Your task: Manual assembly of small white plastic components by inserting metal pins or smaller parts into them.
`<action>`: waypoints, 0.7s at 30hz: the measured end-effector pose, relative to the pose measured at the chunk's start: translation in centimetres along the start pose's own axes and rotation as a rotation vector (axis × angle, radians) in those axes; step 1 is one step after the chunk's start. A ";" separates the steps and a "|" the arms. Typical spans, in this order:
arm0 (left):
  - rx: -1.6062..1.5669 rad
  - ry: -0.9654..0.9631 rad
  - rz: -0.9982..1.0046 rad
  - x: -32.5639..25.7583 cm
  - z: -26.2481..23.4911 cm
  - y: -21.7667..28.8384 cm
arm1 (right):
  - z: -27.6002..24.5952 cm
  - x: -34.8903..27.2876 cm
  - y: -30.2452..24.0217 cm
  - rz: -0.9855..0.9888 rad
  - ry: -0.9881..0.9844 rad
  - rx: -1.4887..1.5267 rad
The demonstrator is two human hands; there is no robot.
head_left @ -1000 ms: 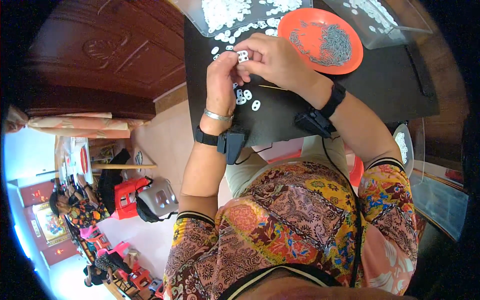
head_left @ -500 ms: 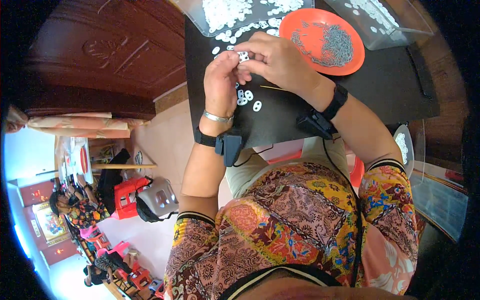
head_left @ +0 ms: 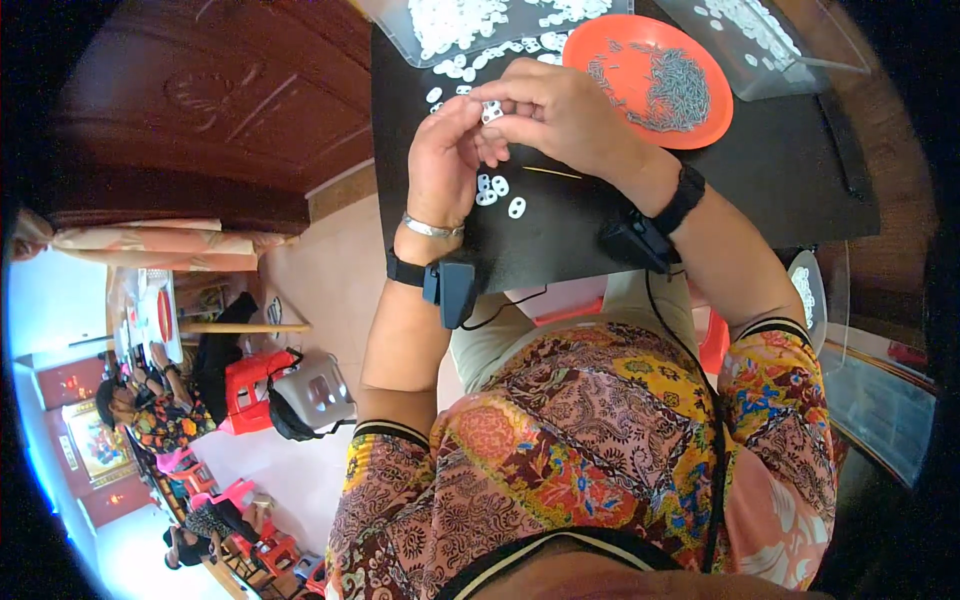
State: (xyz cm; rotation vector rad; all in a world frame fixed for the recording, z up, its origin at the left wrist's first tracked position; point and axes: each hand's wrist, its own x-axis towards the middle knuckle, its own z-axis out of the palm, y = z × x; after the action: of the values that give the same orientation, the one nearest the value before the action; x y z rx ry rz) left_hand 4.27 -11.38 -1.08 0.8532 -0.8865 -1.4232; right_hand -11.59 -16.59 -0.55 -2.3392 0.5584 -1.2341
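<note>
Between the fingertips of both hands is a small white plastic piece with dark holes (head_left: pixel 491 111). My left hand (head_left: pixel 447 140) is closed on its left side, thumb and fingers bent around it. From the right, my right hand (head_left: pixel 560 112) pinches the same piece between thumb and forefinger. Fingers cover part of it. Just below the hands, several loose white oval two-holed pieces (head_left: pixel 501 186) lie on the black table (head_left: pixel 560 230). A thin yellow stick (head_left: pixel 552 172) rests under my right hand. To the right is an orange plate (head_left: pixel 716 95) bearing many small grey metal pins (head_left: pixel 680 90).
A clear tub (head_left: pixel 400 45) of white pieces stands at the far edge, with more pieces scattered before it. Another clear tub (head_left: pixel 790 85) is at the far right. A third container (head_left: pixel 815 290) sits low at the right. Other people (head_left: pixel 165 405) sit at the far left.
Both hands keep hold of the white piece, which has turned a little between the fingers. The whole view has shifted slightly.
</note>
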 end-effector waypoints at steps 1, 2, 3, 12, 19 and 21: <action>0.004 0.008 -0.006 0.0 0.1 0.0 | 0.0 0.0 0.1 -0.001 -0.007 -0.025; 0.008 0.016 -0.011 0.0 0.1 -0.1 | 0.1 0.0 0.1 0.003 -0.010 -0.026; 0.009 0.017 -0.009 -0.1 0.2 0.0 | 0.1 -0.1 -0.1 0.022 -0.006 -0.019; 0.036 -0.016 -0.006 0.0 -0.2 -0.2 | 0.1 -0.1 -0.2 0.031 0.005 0.002; 0.048 0.006 0.000 -0.1 0.0 -0.1 | 0.1 0.0 -0.1 -0.003 0.024 -0.020; 0.057 0.005 0.006 -0.1 0.0 -0.1 | 0.1 -0.1 -0.1 0.002 0.027 -0.015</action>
State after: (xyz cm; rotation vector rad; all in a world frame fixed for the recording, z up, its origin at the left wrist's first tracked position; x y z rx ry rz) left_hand 4.19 -11.27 -1.19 0.8958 -0.9290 -1.3957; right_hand -11.54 -16.44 -0.63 -2.3372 0.5813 -1.2661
